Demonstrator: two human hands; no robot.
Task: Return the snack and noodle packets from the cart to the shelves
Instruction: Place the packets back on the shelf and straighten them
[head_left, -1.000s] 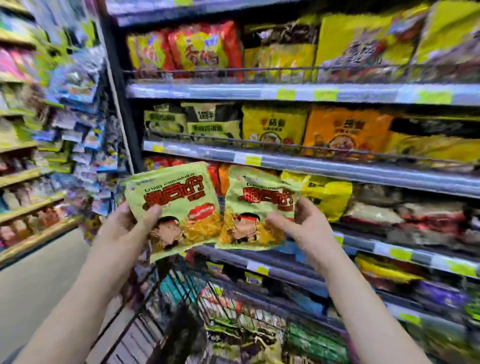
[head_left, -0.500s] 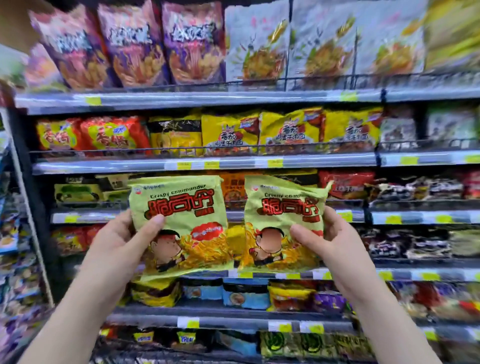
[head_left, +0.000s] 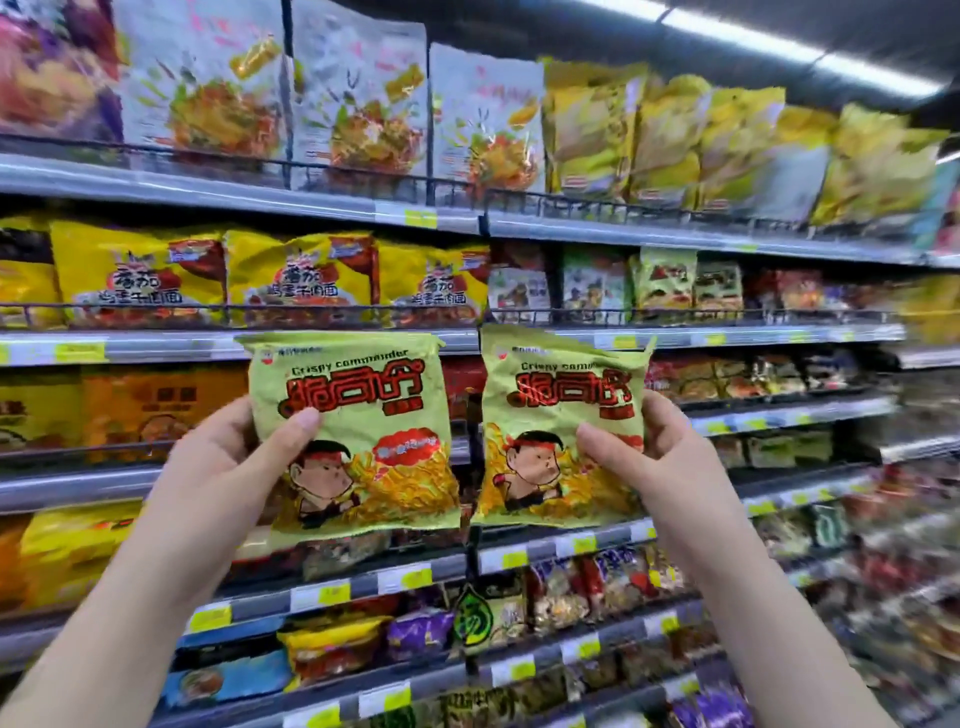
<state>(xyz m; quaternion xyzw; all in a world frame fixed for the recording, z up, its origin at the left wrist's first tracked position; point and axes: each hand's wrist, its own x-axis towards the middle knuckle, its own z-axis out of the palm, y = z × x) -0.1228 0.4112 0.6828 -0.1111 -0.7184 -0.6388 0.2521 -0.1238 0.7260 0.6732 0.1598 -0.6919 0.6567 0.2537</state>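
Facing outward, the left green packet (head_left: 358, 436) is pinched at its left edge by the left hand (head_left: 223, 467), the thumb laid across its front. The right green packet (head_left: 550, 431) is gripped likewise at its right edge by the right hand (head_left: 665, 462). Both are held upright, side by side and just apart, before the shelves (head_left: 260, 195). Yellow noodle packs (head_left: 140, 275) are ranged behind, higher up.

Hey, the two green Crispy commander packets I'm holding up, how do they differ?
The left packet lies fairly flat, its English name fully readable; the right packet is creased, its name partly lost. The left hand pinches its packet's left edge, the right hand the other's right edge. Both are green, same cartoon boy, upright.
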